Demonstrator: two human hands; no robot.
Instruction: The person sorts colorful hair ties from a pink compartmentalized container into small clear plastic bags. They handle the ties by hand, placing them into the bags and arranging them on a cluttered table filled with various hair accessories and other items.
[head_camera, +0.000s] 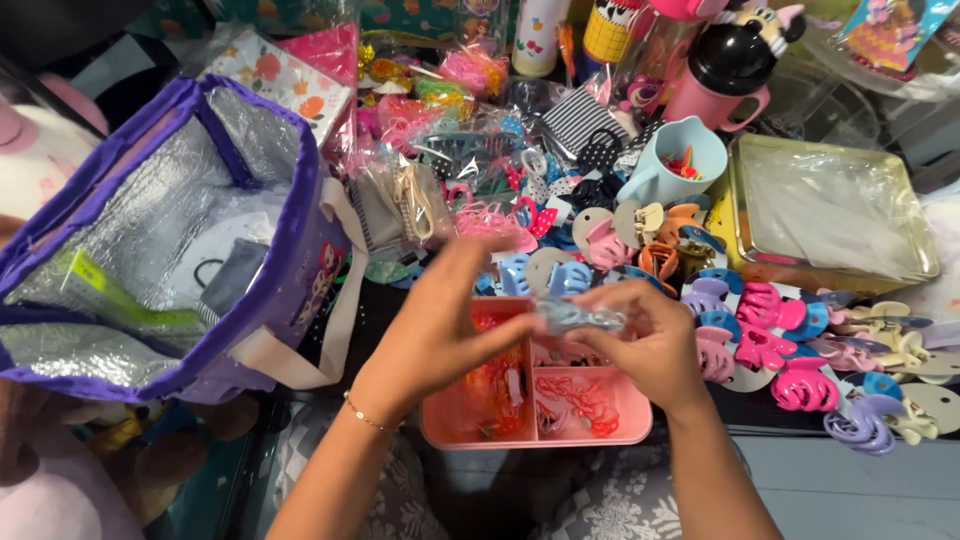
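Holding a small clear packet (580, 317) between both hands, just above the far edge of the pink tray (632, 420), which is sitting at the near edge of the table. Pinching the packet's right end in the right hand (645, 345), fingers curled shut around it. Reaching in with the left hand (440, 325), fingers half open and blurred, thumb and fingertips touching the packet's left end; whether gripping or only brushing, cannot tell. Keeping the packet low over the tray's compartments, already holding orange and red bands (580, 400), seems wise, catching anything slipping out. Steadying with the right while working the plastic with the left, probably best done slowly. Lying just beyond, along the table's middle, rows of claw clips (760, 345). Standing open at the left edge, a purple foil-lined bag (150, 230). Resting at the right edge, a wrapped metal tin (830, 210), beside a blue cup (675, 160).
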